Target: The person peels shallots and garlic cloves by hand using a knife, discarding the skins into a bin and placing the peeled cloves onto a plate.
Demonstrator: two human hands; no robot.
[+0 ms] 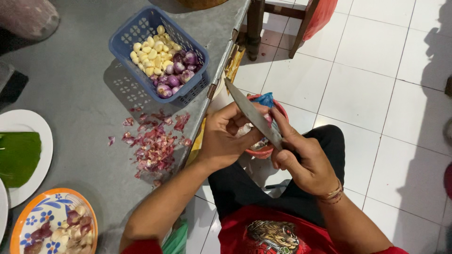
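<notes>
My right hand [303,157] grips a kitchen knife [249,112], its blade pointing up and to the left across my left hand. My left hand [223,138] is curled around something small beside the blade; I cannot see what it is. Both hands hover past the table edge, above a red bowl [260,151] on the floor with a blue bag [264,99] in it. On the grey table lies a pile of purple shallot skins [153,143]. A blue basket [139,37] holds peeled garlic cloves [150,52] and shallots [176,73].
A patterned orange-rimmed plate [35,216] with cut shallot and garlic pieces sits at the table's near left. A white plate [33,127] with a green leaf [18,157] is at the left edge. Wooden stool legs [256,28] stand on the white tiled floor [376,94].
</notes>
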